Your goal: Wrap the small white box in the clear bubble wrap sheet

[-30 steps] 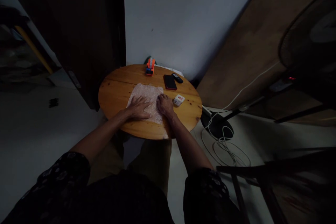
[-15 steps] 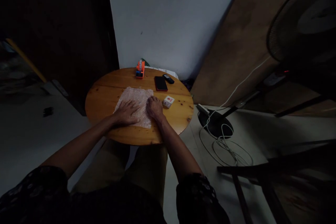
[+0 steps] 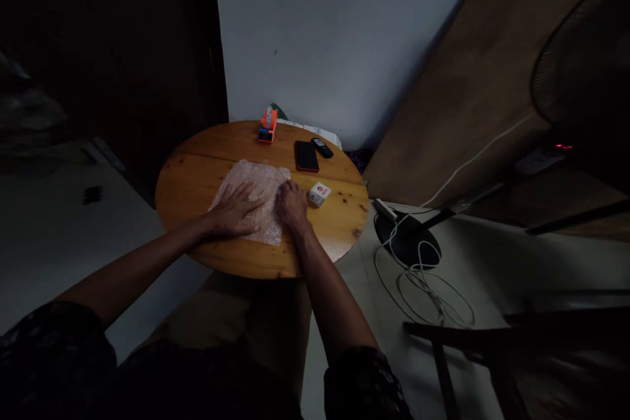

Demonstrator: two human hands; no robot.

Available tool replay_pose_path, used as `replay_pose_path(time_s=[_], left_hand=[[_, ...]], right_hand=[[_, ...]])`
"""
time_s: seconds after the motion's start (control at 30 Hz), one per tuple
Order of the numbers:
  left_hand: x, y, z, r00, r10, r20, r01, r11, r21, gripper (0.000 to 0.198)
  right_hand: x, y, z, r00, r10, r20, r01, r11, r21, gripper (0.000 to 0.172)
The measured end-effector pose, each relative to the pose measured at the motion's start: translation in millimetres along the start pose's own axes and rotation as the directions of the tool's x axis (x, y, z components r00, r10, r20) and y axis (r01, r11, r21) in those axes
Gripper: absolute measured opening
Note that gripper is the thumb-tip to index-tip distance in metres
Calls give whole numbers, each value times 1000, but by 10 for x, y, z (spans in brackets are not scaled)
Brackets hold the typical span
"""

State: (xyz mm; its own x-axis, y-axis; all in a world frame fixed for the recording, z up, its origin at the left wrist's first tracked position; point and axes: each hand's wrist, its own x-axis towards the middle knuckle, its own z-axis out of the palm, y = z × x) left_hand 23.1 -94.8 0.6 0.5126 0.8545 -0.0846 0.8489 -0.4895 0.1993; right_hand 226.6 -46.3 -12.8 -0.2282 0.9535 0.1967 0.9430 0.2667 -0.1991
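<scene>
A sheet of pinkish clear bubble wrap (image 3: 268,197) lies flat on the round wooden table (image 3: 184,187). My left hand (image 3: 235,211) rests palm down on its left part, open, with the fingers spread. At the right edge of the wrap is my right hand (image 3: 293,203), fingers curled in and closed on that edge; the fingertips are partly hidden. Just right of it stands a small white box (image 3: 319,194) with red print.
Farther back on the table are an orange tape dispenser (image 3: 268,126), a black rectangular item with red edges (image 3: 306,156) and a small dark phone-like device (image 3: 322,147). A wall rises behind. To the right, a fan base (image 3: 408,239) and loose white cable (image 3: 423,285) occupy the floor.
The view has shifted and tilted slightly. Both hands keep their places on the bubble wrap, and the things on the table have not moved.
</scene>
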Motion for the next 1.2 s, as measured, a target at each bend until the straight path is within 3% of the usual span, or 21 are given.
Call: replay_pose_path(time_s=[0.17,0.27,0.43,0.57,0.63,0.77,0.87,0.97,1.1,1.2], left_hand=[[-47,20,-144,997,8,83,-8,1000,1,83],[-43,52,-187,996,53,69,-52,999,-15,79],[4,132,-53,994,87,62,-84,995,-52,80],[40,145,64,996,75,46,-71,994,-77,85],[72,137,85,997,73,35,-69,994,-88,84],[152,128,100,997,82,-2,-82,991,-105,85],[178,136,122,995,86,-43,-90,989,-116,85],[170,144,155,993,84,-80,-94,988,-126,81],[169,153,196,989,91,-118,-107,984,-140,80],[170,163,195,989,91,-115,-109,981,-159,78]], right_hand=[[15,16,5,1000,9,-12,-8,999,44,40],[16,25,7,1000,18,-24,-17,998,52,39],[27,7,7,1000,12,-1,-12,999,46,37],[-26,47,-70,994,-65,-87,73,992,98,42],[-93,153,-172,980,-95,-175,116,987,112,41],[-232,558,-391,958,-22,-287,55,993,108,48],[-247,899,-394,965,71,-253,-33,988,152,64],[-195,1133,-308,975,113,-194,-61,964,257,59],[-186,1082,-469,927,314,-207,-167,836,523,56],[-250,614,-771,968,225,-108,-51,600,798,54]])
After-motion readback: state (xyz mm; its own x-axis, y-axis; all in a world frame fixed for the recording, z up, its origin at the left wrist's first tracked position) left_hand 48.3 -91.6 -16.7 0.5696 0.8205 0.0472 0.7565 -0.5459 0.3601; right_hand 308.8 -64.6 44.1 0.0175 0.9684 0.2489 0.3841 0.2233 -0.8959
